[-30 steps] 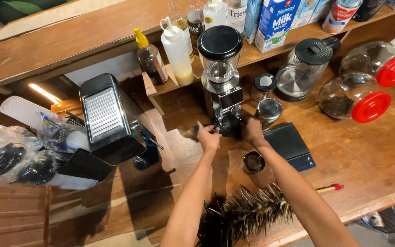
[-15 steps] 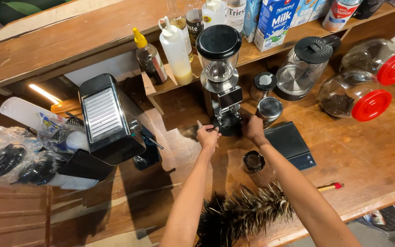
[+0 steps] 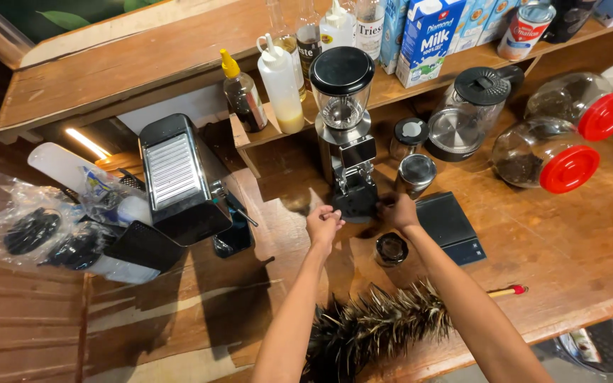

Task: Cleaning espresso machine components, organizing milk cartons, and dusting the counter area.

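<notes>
— Here, where do your hands sit?

— Both my arms reach forward from the bottom edge across the wooden counter [image 3: 576,241]. My left hand [image 3: 323,225] lies at the foot of the coffee grinder [image 3: 345,135], on its left side, fingers curled together in a loose fist; whether they pinch anything I cannot tell. My right hand [image 3: 400,211] is at the grinder's base on the right, fingers bent inward against it; the grip itself is hidden from this angle.

— And the grinder?

— Upright at the back of the counter, under the shelf, its black-lidded hopper on top. Just right of it stand two small metal tins [image 3: 415,172]. A black scale [image 3: 450,227] lies just beside my right wrist, and a small dark round cup [image 3: 391,249] sits between my forearms. Left of the grinder is the espresso machine [image 3: 179,181]. A spiky feather duster [image 3: 377,326] lies below my arms.
</notes>
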